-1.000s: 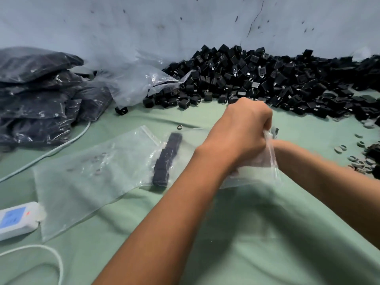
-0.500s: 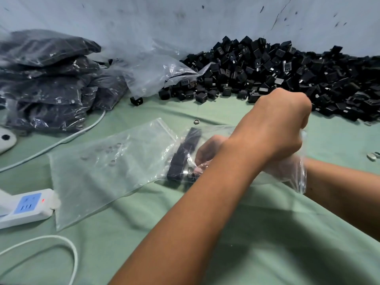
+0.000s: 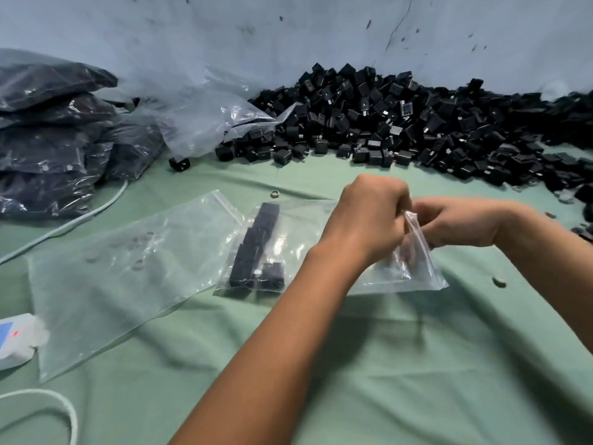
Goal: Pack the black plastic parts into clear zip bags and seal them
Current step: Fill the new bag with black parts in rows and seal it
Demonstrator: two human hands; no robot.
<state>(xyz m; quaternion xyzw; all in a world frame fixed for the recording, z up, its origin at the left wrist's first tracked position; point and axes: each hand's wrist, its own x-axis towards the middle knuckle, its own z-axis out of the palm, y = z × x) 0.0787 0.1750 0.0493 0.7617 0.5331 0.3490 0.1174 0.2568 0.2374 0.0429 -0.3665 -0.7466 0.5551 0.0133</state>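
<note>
A clear zip bag lies on the green cloth with its mouth to the right. Inside it, a row of black plastic parts lines the closed left end, with one more part beside the row's near end. My left hand grips the bag's upper lip at the mouth. My right hand is just outside the mouth, fingers curled and pinching the opposite lip. A big loose pile of black parts runs along the wall behind.
A second clear zip bag with a few small rings lies flat to the left. Filled dark bags are stacked at far left beside a crumpled clear sack. A white power strip and its cable sit at the left edge.
My right hand, deep inside the bag half a second ago, has come out to the mouth. One more black part now lies beside the row. My left hand kept its hold.
</note>
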